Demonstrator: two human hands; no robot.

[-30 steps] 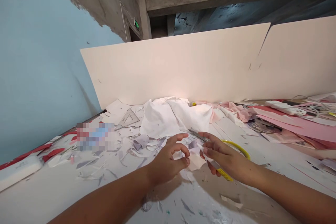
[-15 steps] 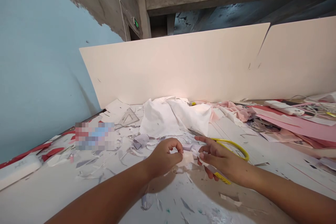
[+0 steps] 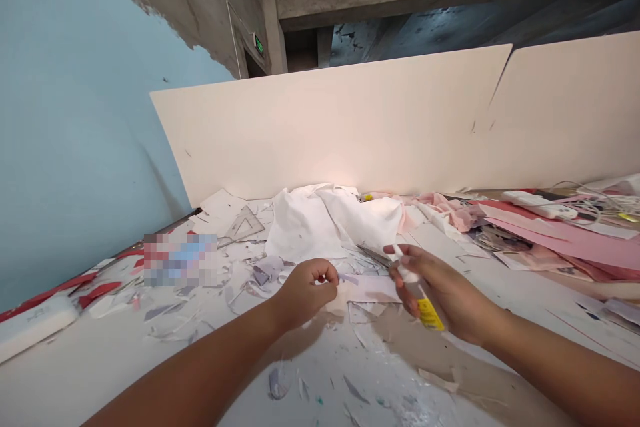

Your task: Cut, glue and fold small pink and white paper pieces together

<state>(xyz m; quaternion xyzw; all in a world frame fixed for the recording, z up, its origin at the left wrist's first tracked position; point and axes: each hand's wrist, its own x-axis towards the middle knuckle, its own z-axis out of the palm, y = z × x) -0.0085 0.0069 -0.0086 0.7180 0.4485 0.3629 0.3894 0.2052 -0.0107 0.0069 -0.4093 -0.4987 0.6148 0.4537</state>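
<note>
My left hand (image 3: 309, 293) is closed in a pinch on a small pale piece of paper (image 3: 339, 301) just above the table. In my right hand (image 3: 434, 283) is a small glue bottle (image 3: 426, 307) with a yellow label; its white nozzle tilts up and to the left. Between the hands a pale lilac strip (image 3: 374, 289) lies flat on the table. The blades of a pair of scissors (image 3: 371, 255) poke out beyond my right fingers; their handles are hidden behind that hand.
White cloth (image 3: 330, 223) lies bunched against the upright cream board (image 3: 340, 133). A clear set square (image 3: 246, 223) rests at its left. Paper scraps litter the table. To the right are pink sheets (image 3: 565, 243), a white power strip (image 3: 539, 205) and cables.
The glue bottle has been turned in my right hand, so its nozzle now points up. My left hand has shifted slightly left with the small piece.
</note>
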